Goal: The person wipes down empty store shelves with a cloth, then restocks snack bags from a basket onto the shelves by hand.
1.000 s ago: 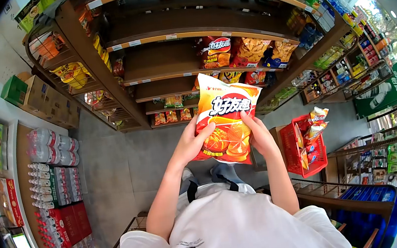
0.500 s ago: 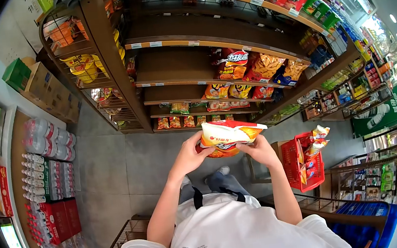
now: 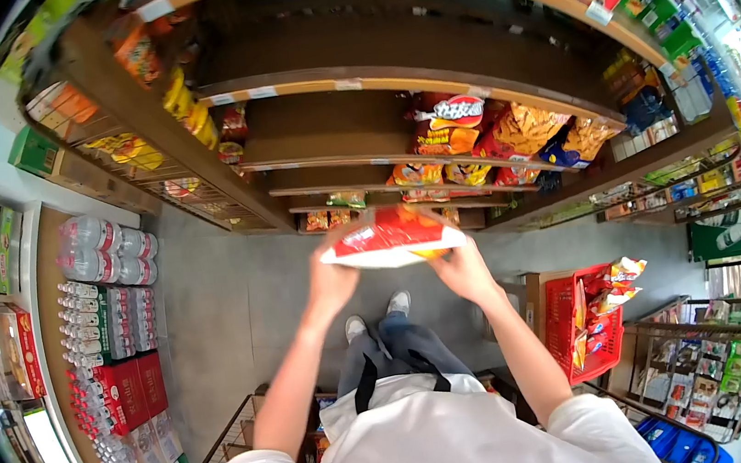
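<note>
A red, white and orange chip bag (image 3: 394, 236) is held out in front of my body, seen from its end and slightly blurred. My left hand (image 3: 332, 269) grips its left side, and my right hand (image 3: 462, 266) has hold of its right side. Beyond the bag, similar chip bags (image 3: 449, 120) stand at the right part of a brown shelf (image 3: 321, 131). Smaller packets sit on the lower shelves behind my hands. Fingers on the far side of the bag are hidden.
At the right, a red basket (image 3: 586, 325) with several snack bags stands beside a cardboard box. Bottled water packs (image 3: 109, 250) line the left side. Wire racks (image 3: 682, 360) are at the lower right. My feet are on the grey floor (image 3: 214, 315).
The bag has tipped from its printed front facing me to an end-on view and moved farther out, with both hands still on it. My view has shifted closer to the shelves.
</note>
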`<state>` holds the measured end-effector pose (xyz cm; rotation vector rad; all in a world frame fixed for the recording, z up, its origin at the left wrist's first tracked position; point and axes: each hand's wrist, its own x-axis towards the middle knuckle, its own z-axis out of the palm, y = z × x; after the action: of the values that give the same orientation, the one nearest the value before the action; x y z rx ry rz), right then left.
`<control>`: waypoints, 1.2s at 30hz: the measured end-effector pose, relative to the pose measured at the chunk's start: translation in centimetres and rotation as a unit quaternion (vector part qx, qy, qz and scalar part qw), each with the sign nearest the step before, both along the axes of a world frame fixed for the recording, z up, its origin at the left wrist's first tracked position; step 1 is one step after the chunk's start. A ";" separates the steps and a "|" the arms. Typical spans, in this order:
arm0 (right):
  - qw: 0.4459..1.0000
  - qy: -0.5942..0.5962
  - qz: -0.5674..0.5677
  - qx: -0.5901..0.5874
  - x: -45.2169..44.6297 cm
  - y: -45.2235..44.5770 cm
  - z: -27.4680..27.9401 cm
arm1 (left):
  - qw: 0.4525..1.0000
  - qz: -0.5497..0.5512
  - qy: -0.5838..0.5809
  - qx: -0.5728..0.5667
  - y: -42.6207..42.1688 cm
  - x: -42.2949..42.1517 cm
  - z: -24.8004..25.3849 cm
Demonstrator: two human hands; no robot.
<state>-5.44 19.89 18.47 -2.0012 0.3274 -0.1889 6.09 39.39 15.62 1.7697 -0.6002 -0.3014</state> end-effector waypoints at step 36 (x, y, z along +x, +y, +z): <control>0.985 0.057 -0.114 0.114 18.5 -8.3 -6.1 | 0.998 -0.055 -0.001 0.030 -9.2 18.8 -7.8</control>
<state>13.10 11.60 12.41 -1.7493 0.6252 -0.1734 24.93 30.24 7.83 1.7972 -0.6970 -0.3963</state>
